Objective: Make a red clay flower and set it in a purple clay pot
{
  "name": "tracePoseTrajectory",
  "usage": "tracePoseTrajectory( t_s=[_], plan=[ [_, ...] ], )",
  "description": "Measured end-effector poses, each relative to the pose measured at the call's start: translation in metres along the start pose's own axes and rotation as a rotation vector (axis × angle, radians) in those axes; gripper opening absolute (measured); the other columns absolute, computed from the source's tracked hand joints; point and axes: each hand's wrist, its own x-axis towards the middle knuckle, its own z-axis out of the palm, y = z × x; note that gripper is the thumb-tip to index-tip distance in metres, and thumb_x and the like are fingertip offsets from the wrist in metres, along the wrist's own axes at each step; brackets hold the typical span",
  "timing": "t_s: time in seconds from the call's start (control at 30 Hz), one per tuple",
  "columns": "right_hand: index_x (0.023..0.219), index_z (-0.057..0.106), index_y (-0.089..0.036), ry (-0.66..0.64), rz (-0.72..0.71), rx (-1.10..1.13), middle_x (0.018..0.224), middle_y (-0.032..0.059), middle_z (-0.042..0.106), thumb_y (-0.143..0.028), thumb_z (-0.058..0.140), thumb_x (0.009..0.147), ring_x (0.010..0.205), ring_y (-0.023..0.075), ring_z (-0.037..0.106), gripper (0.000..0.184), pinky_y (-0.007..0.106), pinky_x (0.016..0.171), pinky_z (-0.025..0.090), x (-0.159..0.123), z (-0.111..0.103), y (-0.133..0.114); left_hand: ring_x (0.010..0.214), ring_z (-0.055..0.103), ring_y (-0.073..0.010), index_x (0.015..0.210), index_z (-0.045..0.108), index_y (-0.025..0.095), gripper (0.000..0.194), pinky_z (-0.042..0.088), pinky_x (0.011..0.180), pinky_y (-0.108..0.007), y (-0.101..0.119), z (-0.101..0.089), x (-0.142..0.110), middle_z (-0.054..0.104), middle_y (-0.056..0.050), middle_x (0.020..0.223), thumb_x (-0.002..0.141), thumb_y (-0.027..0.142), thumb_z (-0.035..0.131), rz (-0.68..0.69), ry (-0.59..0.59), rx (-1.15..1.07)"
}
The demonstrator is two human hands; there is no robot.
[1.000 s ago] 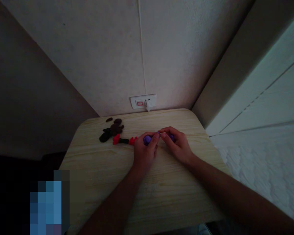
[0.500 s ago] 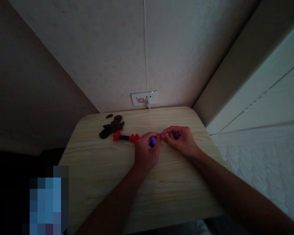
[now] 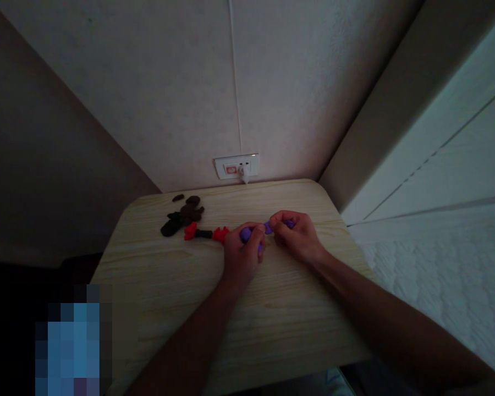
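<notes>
Left hand (image 3: 243,256) and right hand (image 3: 299,236) close together

Each is curled with the thumb pressed inward: the left around a rounded purple clay-like lump (image 3: 245,235), the right around a partly hidden purple clay-like piece (image 3: 289,224). Just left lies a red-ended black bar (image 3: 203,234), then dark brown lumps (image 3: 190,213). Pale wood-grain worktop (image 3: 292,324) spreads toward the near edge.

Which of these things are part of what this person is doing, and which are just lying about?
In use:
- purple material, held in the left hand and right hand, also showing between them

Apparently just lying about:
- red-and-black piece, beside the left hand
- brown pieces
- black lump

These could belong too; nobody is holding them.
</notes>
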Motion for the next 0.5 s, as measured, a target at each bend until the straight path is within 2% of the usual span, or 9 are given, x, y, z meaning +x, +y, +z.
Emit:
tracePoseTrajectory(
  t_s=[0.1,0.27,0.37,0.5],
  plan=[
    [0.074,0.064,-0.019,0.029,-0.011,0.031,0.045,-0.0079,0.044,-0.048,0.073,0.081,0.038,0.0081,0.034,0.031,0.022,0.037,0.025,0.0008,0.0007,0.0032,0.039,0.036,-0.0057,0.077,0.063,0.017,0.031,0.026,0.033,-0.017,-0.0002,0.0015,0.0000,0.049,0.007,0.055,0.082,0.045,0.075,-0.040,-0.009,-0.051],
    [0.076,0.067,-0.018,0.118,-0.145,-0.128,0.054,-0.0047,0.051,-0.049,0.074,0.085,0.047,0.0092,0.041,0.032,0.022,0.042,0.030,-0.0028,0.0000,0.0010,0.038,0.039,-0.0066,0.091,0.066,0.018,0.035,0.032,0.034,-0.017,0.0007,-0.0011,0.0002,0.048,0.009,0.052,0.081,0.050,0.077,-0.010,0.041,0.104],
    [0.078,0.068,-0.018,0.090,-0.158,-0.139,0.054,-0.0048,0.051,-0.052,0.074,0.085,0.047,0.0091,0.040,0.035,0.022,0.042,0.029,-0.0049,0.0009,-0.0013,0.038,0.038,-0.0060,0.086,0.066,0.017,0.034,0.030,0.035,-0.017,0.0014,-0.0019,0.0008,0.046,0.009,0.049,0.080,0.048,0.079,0.003,0.047,0.083],
    [0.080,0.065,-0.018,0.020,-0.097,-0.039,0.050,-0.0069,0.047,-0.058,0.075,0.084,0.042,0.0083,0.037,0.041,0.022,0.040,0.027,-0.0049,0.0028,-0.0017,0.039,0.035,-0.0044,0.083,0.066,0.016,0.031,0.025,0.036,-0.016,0.0038,-0.0006,0.0006,0.045,0.009,0.049,0.078,0.042,0.081,-0.037,0.044,-0.065]
  ],
)
